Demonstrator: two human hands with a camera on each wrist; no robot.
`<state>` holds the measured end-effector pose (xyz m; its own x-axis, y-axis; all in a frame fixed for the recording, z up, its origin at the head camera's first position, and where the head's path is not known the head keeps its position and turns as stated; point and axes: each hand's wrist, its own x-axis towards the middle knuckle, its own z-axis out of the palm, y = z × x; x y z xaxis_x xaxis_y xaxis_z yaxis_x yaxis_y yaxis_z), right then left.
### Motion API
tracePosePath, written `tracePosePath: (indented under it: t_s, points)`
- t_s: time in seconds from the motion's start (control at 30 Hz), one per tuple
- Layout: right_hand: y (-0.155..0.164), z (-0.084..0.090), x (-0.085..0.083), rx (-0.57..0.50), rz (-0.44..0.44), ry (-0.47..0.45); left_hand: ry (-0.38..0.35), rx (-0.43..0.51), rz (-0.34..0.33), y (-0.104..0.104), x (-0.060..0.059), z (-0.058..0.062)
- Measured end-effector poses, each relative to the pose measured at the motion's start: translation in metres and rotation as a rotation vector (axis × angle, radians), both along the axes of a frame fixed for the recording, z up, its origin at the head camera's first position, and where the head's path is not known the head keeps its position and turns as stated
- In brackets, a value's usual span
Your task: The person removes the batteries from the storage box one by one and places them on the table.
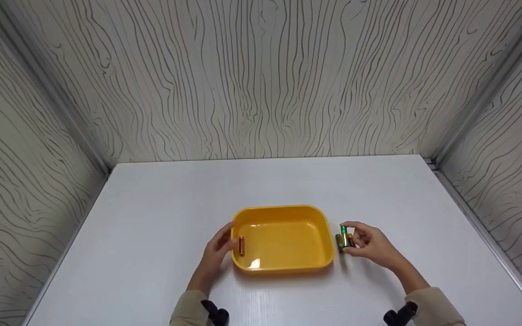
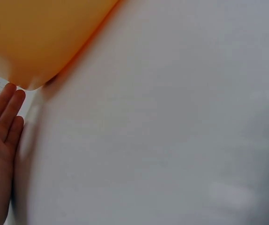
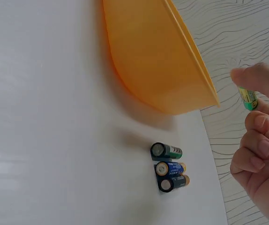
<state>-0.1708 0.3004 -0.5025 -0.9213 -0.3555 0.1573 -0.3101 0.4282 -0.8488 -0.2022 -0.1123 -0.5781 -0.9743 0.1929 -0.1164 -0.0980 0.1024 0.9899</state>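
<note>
A yellow plastic bin (image 1: 283,270) sits on the white table, with one reddish battery (image 1: 241,246) lying inside near its left wall. My left hand (image 1: 217,251) rests against the bin's left side, thumb at the rim. In the left wrist view the left hand's fingers (image 2: 5,110) look straight by the bin's outer wall; the thumb is out of sight there. Right of the bin, my right hand (image 1: 374,246) pinches a green battery (image 1: 344,235) between thumb and index finger, raised above the table. Below it lie a dark green battery (image 3: 166,151), a blue battery (image 3: 170,168) and a black battery (image 3: 175,183), side by side.
The white table (image 1: 152,203) reaches back to a wood-grain patterned wall (image 1: 261,81). Similar panels stand at left and right, with grey metal framing (image 1: 492,95) in the corners.
</note>
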Motion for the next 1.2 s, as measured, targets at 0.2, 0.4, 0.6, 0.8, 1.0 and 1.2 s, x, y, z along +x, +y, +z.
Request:
tracePosePath:
  t_s: [0.2, 0.4, 0.6, 0.8, 1.0, 1.2]
  points:
    - [0.011, -0.005, 0.001, 0.013, -0.038, -0.03, -0.016, 0.002, 0.016, 0.002, 0.002, 0.001]
    - [0.024, -0.013, 0.0, 0.048, -0.089, -0.097, -0.02, -0.008, 0.033, 0.004, 0.003, 0.002]
    - [0.037, -0.026, -0.003, 0.114, -0.148, -0.153, -0.033, -0.013, 0.036, 0.004, 0.004, 0.003]
    - [0.043, -0.035, -0.006, 0.137, -0.175, -0.183, -0.025, -0.01, 0.023, 0.004, 0.003, 0.002]
    - [0.045, -0.038, -0.008, 0.148, -0.172, -0.207, -0.016, -0.014, 0.023, 0.004, 0.003, 0.002]
    - [0.046, -0.042, -0.011, 0.163, -0.154, -0.208, -0.015, -0.008, 0.012, 0.003, 0.002, 0.002]
